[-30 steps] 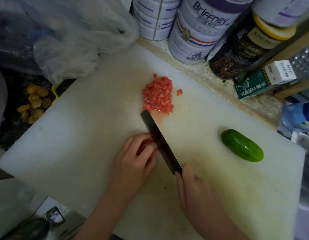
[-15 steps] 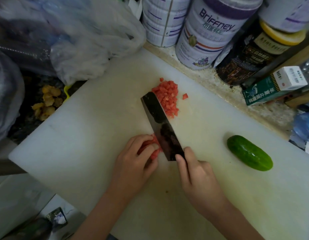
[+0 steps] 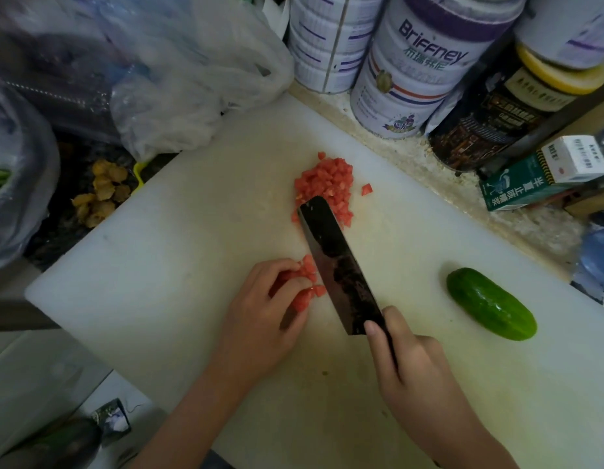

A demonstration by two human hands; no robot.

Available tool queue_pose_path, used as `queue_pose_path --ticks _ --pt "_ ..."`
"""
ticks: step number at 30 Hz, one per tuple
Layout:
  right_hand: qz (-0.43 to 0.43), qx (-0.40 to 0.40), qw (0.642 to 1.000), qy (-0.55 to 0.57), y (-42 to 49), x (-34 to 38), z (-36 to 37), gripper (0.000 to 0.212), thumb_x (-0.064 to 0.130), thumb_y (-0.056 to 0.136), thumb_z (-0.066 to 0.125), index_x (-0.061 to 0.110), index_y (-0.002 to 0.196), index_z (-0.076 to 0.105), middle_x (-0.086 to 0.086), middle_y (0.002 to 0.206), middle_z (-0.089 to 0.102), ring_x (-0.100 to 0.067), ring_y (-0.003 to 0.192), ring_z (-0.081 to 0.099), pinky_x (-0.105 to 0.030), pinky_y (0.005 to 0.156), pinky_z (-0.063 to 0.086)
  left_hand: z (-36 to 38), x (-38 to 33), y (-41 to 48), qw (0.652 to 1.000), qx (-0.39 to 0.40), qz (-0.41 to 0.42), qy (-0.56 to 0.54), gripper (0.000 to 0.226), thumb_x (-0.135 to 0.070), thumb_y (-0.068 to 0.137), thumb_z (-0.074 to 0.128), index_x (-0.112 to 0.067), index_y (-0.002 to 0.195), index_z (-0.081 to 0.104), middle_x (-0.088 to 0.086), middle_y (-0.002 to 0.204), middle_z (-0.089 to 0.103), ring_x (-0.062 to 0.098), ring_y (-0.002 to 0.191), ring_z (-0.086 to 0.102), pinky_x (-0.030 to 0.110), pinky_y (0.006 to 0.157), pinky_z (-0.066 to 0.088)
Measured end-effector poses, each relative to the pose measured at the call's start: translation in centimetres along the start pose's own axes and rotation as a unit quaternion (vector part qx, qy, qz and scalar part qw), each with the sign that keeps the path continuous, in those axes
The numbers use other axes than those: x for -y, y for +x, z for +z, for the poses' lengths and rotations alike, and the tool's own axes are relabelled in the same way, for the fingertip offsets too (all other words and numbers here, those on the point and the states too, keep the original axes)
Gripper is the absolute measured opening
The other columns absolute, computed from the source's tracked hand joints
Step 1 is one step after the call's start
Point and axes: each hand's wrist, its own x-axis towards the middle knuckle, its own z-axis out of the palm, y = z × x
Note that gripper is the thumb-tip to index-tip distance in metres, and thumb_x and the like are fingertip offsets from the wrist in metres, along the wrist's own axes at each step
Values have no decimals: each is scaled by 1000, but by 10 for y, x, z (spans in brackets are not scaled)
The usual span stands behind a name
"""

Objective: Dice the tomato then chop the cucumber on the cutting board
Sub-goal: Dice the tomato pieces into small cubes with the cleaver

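From the head camera, looking down: the white cutting board [image 3: 158, 265] filled the middle of the frame, and both hands were on it. The right hand [image 3: 415, 374] was wrapped firmly round the handle of the knife [image 3: 341, 269], forefinger laid forward along the base of the broad dark blade. The blade ran diagonally away from the person, and its far tip lay right at the near edge of the diced tomato pile [image 3: 327, 184]. That pile sat toward the far middle of the board, small red cubes heaped together, with one stray cube [image 3: 366, 189] just to its right.

The left hand [image 3: 260, 319] was just left of the blade, fingers curled down over a small cluster of cut tomato pieces [image 3: 307, 286], bunching them against the board. Those pieces lay beside the flat of the knife; whether they touched it I could not tell.

Over on the right, the cucumber [image 3: 490, 304] lay whole on the board, well apart from the knife and both hands.

Beyond the board's far edge stood a Briffney tin [image 3: 415, 72], a dark jar [image 3: 497, 106] with a yellow lid, and a green box [image 3: 530, 184] lying on its side. A crumpled plastic bag [image 3: 178, 79] sat at the far left corner, with yellow lumps [image 3: 101, 194] off the left edge.
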Motion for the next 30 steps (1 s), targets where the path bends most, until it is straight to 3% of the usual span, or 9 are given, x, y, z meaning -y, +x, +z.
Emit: queue_pose_path --ticks 4,10,13,17,21,25,30 --pt "-6 -11 1000 -13 0 -1 5 27 45 96 31 22 91 44 10 41 29 -13 39 40 -16 36 17 0 1 0 1000 3 -1 4 18 -15 83 71 -5 97 70 8 111 60 23 103 57 23 91 45" --pt "-10 -3 1000 14 -4 4 5 12 45 94 39 41 85 31 8 45 41 -11 39 40 -12 37 15 -1 2 0 999 10 -32 -42 30 -16 82 71 -5 111 66 6 116 60 20 108 57 26 94 47" --pt "-24 -10 999 20 -5 7 6 10 46 93 37 45 85 31 9 43 35 -8 37 36 -10 38 14 -5 2 -1 997 11 -41 -65 36 -18 83 72 -5 115 64 5 120 59 18 111 57 26 96 46" --pt "-18 -2 1000 23 -6 4 8 10 47 93 37 51 85 33 11 51 44 -8 37 35 -12 39 15 -12 -1 -5 998 -11 -9 -58 25 -19 89 66 -3 107 70 10 119 59 22 111 58 28 95 49" --pt "-6 -5 1000 28 -6 4 7 16 38 93 43 38 78 35 12 49 44 -8 37 36 -11 38 16 -16 -1 -5 999 -33 17 -40 18 -16 92 62 -2 97 73 13 114 62 23 108 60 33 92 52" --pt "-11 -15 1000 24 -6 5 6 18 33 92 44 36 78 35 12 49 43 -6 36 34 -10 39 15 -18 2 -7 999 -36 -8 -30 16 -14 90 64 -3 95 74 11 112 63 23 103 64 37 84 56" --pt "-13 -18 1000 20 -7 6 8 12 47 92 36 42 81 34 11 48 42 -7 37 37 -10 38 15 -18 4 -10 999 -29 -27 -27 14 -14 87 65 -4 92 73 7 112 64 18 105 63 34 86 55"
